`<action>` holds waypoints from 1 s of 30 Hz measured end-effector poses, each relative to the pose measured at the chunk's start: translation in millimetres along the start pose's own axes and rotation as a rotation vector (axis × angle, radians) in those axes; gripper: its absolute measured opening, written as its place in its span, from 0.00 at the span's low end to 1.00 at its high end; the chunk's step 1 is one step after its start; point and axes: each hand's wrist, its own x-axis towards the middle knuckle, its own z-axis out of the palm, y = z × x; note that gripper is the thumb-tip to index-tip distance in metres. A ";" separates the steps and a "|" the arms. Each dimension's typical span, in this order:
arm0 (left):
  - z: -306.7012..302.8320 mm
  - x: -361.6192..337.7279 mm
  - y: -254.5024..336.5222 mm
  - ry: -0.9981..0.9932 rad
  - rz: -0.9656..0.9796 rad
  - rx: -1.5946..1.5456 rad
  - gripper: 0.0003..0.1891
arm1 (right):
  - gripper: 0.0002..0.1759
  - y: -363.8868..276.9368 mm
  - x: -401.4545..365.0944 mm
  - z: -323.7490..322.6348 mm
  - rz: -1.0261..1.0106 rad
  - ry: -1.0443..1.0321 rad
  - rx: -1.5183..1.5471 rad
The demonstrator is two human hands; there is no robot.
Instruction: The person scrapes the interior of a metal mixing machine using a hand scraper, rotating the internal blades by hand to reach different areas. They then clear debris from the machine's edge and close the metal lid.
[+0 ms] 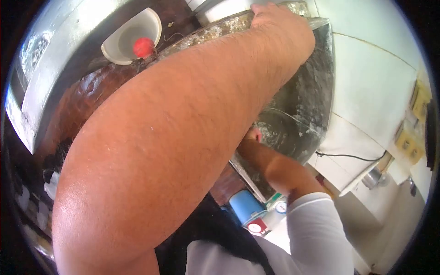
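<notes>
A large dark grey metal trough (316,68), scuffed and streaked with pale residue, takes up the upper right of the head view. My left arm crosses the foreground, and my left hand (277,20) is at the far rim, with its fingers bent over the edge. That forearm covers much of the trough. Farther down, my right hand (255,134) reaches in against the trough's grey inner surface, where wet-looking pale streaks show. Its fingers are mostly behind my left forearm, so their grip is hidden.
A whitish bowl (130,39) and a red ball-like thing (144,47) lie at upper left, beside a metal ledge (64,50). A blue bucket (247,206) and a red dial scale (256,226) stand below. A black cable (353,157) runs along the white tiled wall (366,78).
</notes>
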 end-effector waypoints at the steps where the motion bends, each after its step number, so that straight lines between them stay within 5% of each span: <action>1: -1.7 1.9 0.6 -0.004 -0.028 -0.054 0.23 | 0.20 -9.4 6.5 -0.3 0.007 0.000 0.011; 5: -3.0 -10.2 -0.7 0.109 0.025 -0.061 0.23 | 0.21 -14.8 2.0 6.9 0.039 -0.062 0.026; 9: -3.6 -2.0 4.5 -0.023 -0.008 -0.027 0.23 | 0.18 20.3 -45.2 25.2 -0.043 -0.208 0.150; 12: 0.5 0.8 5.1 -0.051 -0.035 0.067 0.23 | 0.17 19.4 -47.2 45.1 0.167 0.024 0.482; 22: -0.5 0.5 4.4 -0.060 -0.019 0.050 0.22 | 0.18 13.4 -21.2 42.1 0.038 -0.008 0.457; 25: -2.9 0.5 5.0 -0.081 -0.032 0.043 0.21 | 0.18 12.2 -18.3 36.4 0.067 -0.041 0.500; 27: -1.6 1.3 5.1 -0.058 -0.047 0.047 0.21 | 0.19 11.0 0.0 43.2 0.259 -0.113 0.644; 30: 5.5 3.2 4.0 -0.038 -0.037 0.073 0.21 | 0.20 20.6 16.4 46.7 0.206 -0.080 0.650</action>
